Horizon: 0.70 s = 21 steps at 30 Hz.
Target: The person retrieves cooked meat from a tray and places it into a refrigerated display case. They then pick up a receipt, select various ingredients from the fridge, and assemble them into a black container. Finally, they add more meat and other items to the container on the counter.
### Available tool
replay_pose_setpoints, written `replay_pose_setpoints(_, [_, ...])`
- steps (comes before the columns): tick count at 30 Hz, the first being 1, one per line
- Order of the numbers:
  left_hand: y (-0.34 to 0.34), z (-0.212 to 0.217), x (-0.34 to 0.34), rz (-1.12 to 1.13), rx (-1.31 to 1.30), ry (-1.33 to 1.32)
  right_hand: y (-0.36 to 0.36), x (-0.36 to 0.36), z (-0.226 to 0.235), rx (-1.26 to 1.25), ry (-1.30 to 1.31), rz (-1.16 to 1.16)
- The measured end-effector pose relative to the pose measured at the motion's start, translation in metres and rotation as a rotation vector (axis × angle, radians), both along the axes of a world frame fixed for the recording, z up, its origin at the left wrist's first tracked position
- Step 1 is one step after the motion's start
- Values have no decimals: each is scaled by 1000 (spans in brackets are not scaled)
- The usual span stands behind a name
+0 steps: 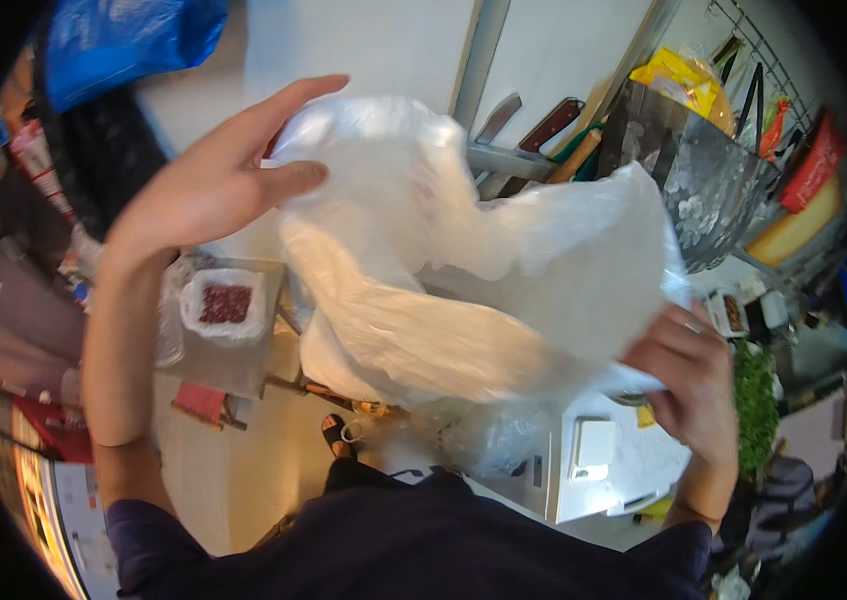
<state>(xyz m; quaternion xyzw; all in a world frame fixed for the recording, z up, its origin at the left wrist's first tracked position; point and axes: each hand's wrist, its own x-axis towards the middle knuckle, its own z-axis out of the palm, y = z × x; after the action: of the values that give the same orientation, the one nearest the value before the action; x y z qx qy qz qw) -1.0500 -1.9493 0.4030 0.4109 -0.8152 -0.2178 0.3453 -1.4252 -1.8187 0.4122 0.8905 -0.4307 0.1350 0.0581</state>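
A large white translucent plastic bag hangs in front of me with its mouth spread wide. My left hand holds the bag's upper left edge, thumb on the near side; some of its fingers are hidden behind the plastic. At the lower right, my right hand is closed on the bag's other edge and slightly blurred. The bag looks thin and crumpled, and I cannot make out anything inside it.
On the left, a bag-lined container of dark red pieces sits on a small table. A white kitchen scale is below the bag. Knives stand in a rack behind it. Leafy greens lie at right; a blue bag hangs upper left.
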Motion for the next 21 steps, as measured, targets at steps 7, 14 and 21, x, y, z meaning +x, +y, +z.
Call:
replay_pose_setpoints(7, [-103,60,-48,-77,19,-630,28,96,77,279,210,-142])
replay_pose_setpoints(14, [-119,-9,-42,-442,-76,-1128,-13,144,3,1048,208,-527])
replay_pose_setpoints(21, [-87,-41,-19,-416,356,-1076,-51,130,-135,839,492,-234])
